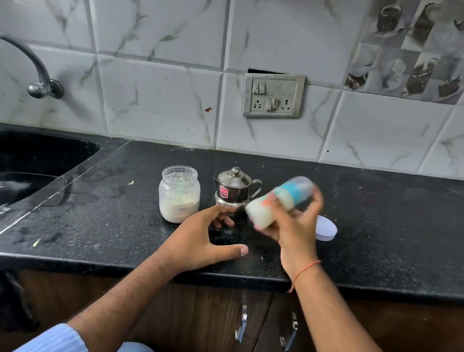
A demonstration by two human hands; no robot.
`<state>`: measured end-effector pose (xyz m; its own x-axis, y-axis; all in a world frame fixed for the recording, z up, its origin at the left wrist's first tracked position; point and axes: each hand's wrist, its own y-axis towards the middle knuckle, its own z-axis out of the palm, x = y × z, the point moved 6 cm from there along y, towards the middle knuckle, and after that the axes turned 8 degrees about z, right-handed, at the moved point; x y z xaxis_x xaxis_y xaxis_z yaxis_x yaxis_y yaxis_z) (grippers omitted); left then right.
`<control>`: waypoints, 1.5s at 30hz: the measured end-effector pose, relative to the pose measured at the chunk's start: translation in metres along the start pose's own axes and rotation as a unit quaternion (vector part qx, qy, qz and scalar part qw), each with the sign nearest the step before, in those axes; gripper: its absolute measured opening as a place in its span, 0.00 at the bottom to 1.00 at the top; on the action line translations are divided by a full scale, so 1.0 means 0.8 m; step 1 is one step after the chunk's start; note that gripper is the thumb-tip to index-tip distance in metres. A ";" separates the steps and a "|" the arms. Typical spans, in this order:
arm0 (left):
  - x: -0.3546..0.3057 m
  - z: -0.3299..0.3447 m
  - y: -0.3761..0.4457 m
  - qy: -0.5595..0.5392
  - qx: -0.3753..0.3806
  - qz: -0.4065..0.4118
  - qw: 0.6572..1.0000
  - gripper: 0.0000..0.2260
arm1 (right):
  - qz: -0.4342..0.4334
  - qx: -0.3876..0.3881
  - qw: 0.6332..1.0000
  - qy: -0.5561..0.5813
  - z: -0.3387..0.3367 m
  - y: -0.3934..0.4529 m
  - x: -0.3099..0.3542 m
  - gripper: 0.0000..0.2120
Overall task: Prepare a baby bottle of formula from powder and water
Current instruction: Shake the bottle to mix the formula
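Note:
My right hand (296,226) grips a baby bottle (275,200) with white liquid and a blue collar and cap. The bottle is tilted, cap end up to the right, and blurred by motion. My left hand (206,235) hovers open over the black counter (109,221), fingers spread, just in front of a small steel pot (234,187) with a lid. An open clear jar (179,193) of pale powder stands left of the pot, with a green scoop handle inside.
A white lid (327,228) lies on the counter behind my right hand. A black sink (15,173) and a wall tap (41,80) are at the left. A switch and socket plate (273,95) is on the tiled wall. Cabinet doors with handles (241,327) are below.

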<state>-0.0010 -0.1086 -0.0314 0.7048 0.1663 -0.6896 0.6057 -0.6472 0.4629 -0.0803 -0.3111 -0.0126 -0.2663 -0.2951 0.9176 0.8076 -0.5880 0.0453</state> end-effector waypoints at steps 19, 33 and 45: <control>0.002 -0.001 -0.003 -0.007 -0.004 -0.016 1.000 0.35 | 0.007 0.057 0.997 -0.054 0.008 0.000 -0.002 0.38; 0.002 -0.008 0.001 -0.021 -0.048 -0.049 0.997 0.19 | 0.008 0.062 0.995 -0.076 0.004 -0.007 0.001 0.40; 0.018 -0.002 0.005 -0.063 -0.042 -0.051 0.996 0.28 | -0.026 0.086 0.940 -0.328 -0.013 0.013 0.010 0.34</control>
<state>0.0123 -0.1074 -0.0384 0.5887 0.1305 -0.7977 0.7047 -0.5663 0.4274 -0.0791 -0.3273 -0.0090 0.0299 0.2920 0.9559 0.8906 -0.4419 0.1072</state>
